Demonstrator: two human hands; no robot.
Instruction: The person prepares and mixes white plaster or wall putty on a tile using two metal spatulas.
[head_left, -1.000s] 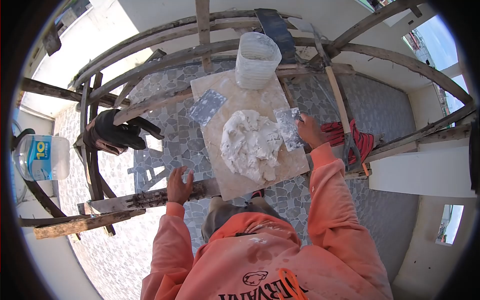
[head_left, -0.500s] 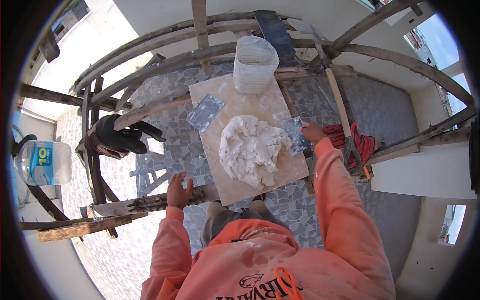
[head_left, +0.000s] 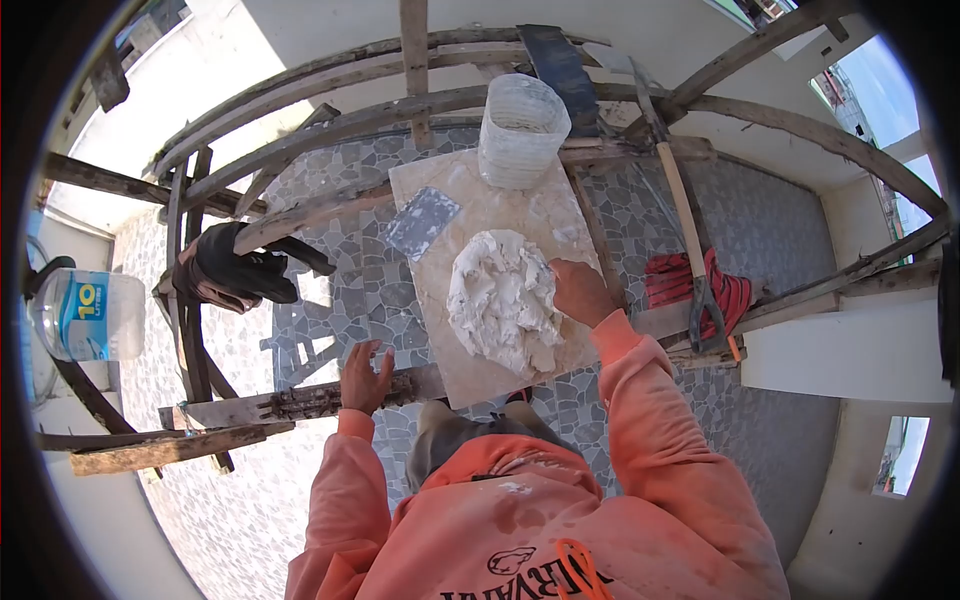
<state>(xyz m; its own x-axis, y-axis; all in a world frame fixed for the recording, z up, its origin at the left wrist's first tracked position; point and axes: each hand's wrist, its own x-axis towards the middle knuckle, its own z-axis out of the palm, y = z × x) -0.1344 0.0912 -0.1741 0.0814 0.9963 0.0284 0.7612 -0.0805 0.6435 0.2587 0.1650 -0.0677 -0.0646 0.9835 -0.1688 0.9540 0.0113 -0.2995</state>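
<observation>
A heap of white putty (head_left: 500,300) lies on a pale, stained board (head_left: 450,375). My right hand (head_left: 582,292) is closed at the right edge of the heap. It grips the flat scraper seen in it a moment earlier, whose blade is now hidden by the hand and the putty. A second flat grey scraper (head_left: 422,222), smeared with white, rests on the board's left side. My left hand (head_left: 366,378) is empty with its fingers apart, over a rough plank (head_left: 310,400) left of the board.
A cut, whitish plastic container (head_left: 522,135) stands at the board's far end. Wooden scaffold rails (head_left: 330,135) surround the board. A handsaw (head_left: 680,200) and red striped cloth (head_left: 735,290) are at right; a dark cloth (head_left: 235,268) and water jug (head_left: 95,315) at left.
My right hand has moved left with the scraper, from the board's right edge to the side of the putty heap. The left hand stays nearly in place.
</observation>
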